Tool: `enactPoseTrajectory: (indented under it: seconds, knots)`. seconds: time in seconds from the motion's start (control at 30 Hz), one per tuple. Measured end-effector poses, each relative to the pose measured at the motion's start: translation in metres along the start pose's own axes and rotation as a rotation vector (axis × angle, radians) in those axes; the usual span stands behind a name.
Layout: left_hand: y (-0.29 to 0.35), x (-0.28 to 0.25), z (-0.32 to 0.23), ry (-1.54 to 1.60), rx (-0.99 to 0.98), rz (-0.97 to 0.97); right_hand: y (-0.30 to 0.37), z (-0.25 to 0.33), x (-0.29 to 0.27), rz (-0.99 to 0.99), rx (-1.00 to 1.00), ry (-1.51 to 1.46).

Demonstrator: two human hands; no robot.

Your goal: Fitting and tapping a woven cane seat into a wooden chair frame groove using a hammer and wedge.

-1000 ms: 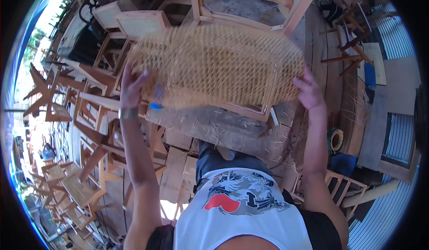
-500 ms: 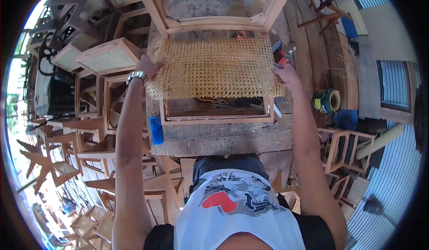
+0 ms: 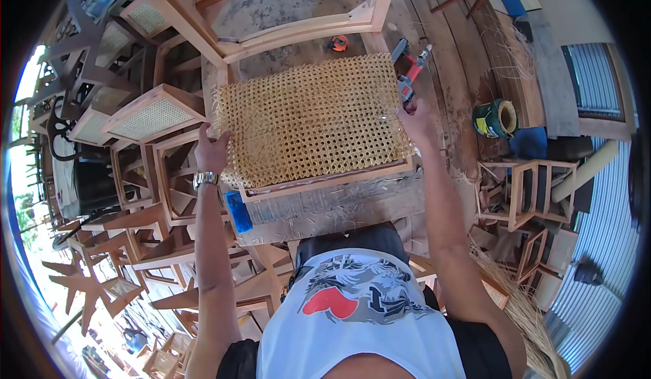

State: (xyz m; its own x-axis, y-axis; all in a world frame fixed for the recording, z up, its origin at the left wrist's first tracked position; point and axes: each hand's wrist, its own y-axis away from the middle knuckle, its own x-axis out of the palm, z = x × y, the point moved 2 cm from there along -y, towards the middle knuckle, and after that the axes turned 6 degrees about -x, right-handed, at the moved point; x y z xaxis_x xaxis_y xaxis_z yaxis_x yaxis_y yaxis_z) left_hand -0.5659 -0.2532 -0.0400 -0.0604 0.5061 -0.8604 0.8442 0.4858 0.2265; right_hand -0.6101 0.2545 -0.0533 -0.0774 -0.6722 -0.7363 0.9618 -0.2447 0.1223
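Observation:
A sheet of woven cane webbing (image 3: 312, 118) with an open hexagonal weave and frayed ends lies across the seat of a bare wooden chair frame (image 3: 332, 180). It covers nearly all of the seat opening; the near rail still shows. My left hand (image 3: 212, 150), a metal watch at its wrist, grips the sheet's left edge. At the right edge, my right hand (image 3: 417, 123) pinches the webbing between thumb and fingers. Just beyond that hand lies a red and grey tool (image 3: 409, 81). The chair's back frame (image 3: 298, 36) rises on the far side.
An orange tape measure (image 3: 338, 43) sits beyond the webbing on the wooden worktable (image 3: 319, 209). A blue block (image 3: 239, 211) lies at its near left. Wooden chair frames, some with cane panels (image 3: 152, 116), crowd the left. A green bucket-like container (image 3: 495, 119) stands at the right.
The webbing has come down toward me, over the seat opening where tools showed before. Both hands moved with it, the left more. My view has turned slightly, so chair and table appear tilted.

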Motion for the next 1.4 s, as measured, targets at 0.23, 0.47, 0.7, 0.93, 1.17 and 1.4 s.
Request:
enactPoseTrajectory:
  seconds: [0.23, 0.47, 0.7, 0.93, 1.17, 1.4]
  knots:
    - [0.023, 0.015, 0.001, 0.002, 0.14, -0.143, 0.004, -0.009, -0.002, 0.048, -0.019, -0.024]
    - [0.021, 0.027, 0.013, 0.092, 0.084, -0.106, 0.008, -0.011, 0.004, -0.018, -0.013, 0.073]
    - [0.022, 0.014, 0.045, 0.43, -0.196, 0.168, 0.006, -0.008, 0.013, 0.16, 0.032, -0.052]
    - [0.026, 0.027, 0.033, 0.688, -0.173, 0.29, -0.006, -0.057, 0.005, 0.18, -0.051, -0.131]
    - [0.029, 0.025, 0.034, 0.581, -0.209, 0.231, -0.009, -0.058, -0.001, 0.269, 0.067, -0.24]
    - [0.02, 0.035, 0.046, 0.589, -0.211, 0.188, 0.011, -0.017, -0.028, 0.369, 0.349, -0.51]
